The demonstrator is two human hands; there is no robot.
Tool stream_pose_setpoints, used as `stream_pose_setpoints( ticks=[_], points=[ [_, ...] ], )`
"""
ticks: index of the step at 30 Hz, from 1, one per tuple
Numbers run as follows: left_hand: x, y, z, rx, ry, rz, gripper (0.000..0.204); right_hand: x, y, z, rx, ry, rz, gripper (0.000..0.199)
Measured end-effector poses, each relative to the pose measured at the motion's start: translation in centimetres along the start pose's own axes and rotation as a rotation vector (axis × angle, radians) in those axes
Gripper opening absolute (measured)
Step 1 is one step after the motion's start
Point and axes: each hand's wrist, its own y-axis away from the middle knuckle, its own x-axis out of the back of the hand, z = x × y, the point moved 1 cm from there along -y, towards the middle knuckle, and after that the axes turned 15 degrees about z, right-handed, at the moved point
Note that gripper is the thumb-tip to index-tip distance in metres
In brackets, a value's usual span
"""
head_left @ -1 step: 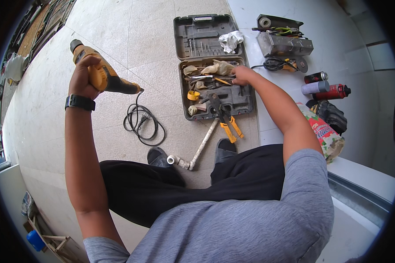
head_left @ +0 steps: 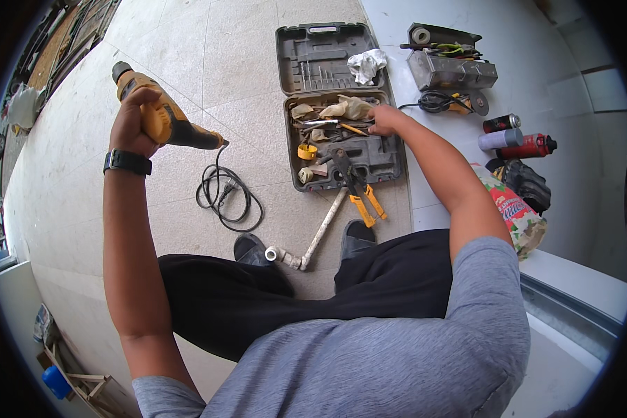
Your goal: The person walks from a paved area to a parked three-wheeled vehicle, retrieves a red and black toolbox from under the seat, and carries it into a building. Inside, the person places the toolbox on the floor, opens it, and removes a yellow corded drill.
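In my left hand (head_left: 136, 122) is a yellow and black power drill (head_left: 167, 118), its chuck pointing up and left, held up over the floor. Its black cord (head_left: 231, 202) hangs down and lies coiled with the plug on the tiles. My right hand (head_left: 383, 121) reaches into the right side of an open dark tool case (head_left: 376, 164). The fingers are curled down among the tools, and what they grip, if anything, is hidden. Nearby lie a yellow-handled screwdriver-like tool (head_left: 354, 129), a crumpled beige bag (head_left: 352, 108) and a roll of yellow tape (head_left: 307, 152).
Large yellow-handled pliers (head_left: 359, 188) lean over the case's near edge. A white pipe with elbows (head_left: 320, 233) lies between my feet. To the right are a metal toolbox (head_left: 453, 72), an angle grinder (head_left: 460, 104), several cans (head_left: 501, 139) and a printed bag (head_left: 512, 209).
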Motion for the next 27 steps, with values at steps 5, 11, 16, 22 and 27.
stream_pose_setpoints(
  ticks=[5, 11, 16, 22, 27],
  points=[
    [-0.2, -0.1, -0.2, 0.007, -0.025, -0.013, 0.063, 0.1, 0.1, 0.6, 0.009, 0.018, -0.037, 0.049],
    [-0.4, 0.0, -0.3, -0.002, -0.021, -0.001, 0.065, 0.0, 0.2, 1.2, -0.016, 0.048, -0.051, 0.049],
    [-0.5, 0.3, -0.3, -0.024, -0.031, 0.02, 0.067, 0.1, 0.2, 0.9, -0.019, 0.066, -0.057, 0.048],
    [-0.5, 0.5, -0.3, -0.033, -0.053, -0.004, 0.069, 0.4, -0.1, 0.2, -0.014, 0.094, -0.08, 0.045],
    [-0.5, 0.4, -0.3, -0.02, -0.048, 0.006, 0.069, 1.1, 0.2, -1.1, -0.027, 0.014, 0.035, 0.032]
  ],
)
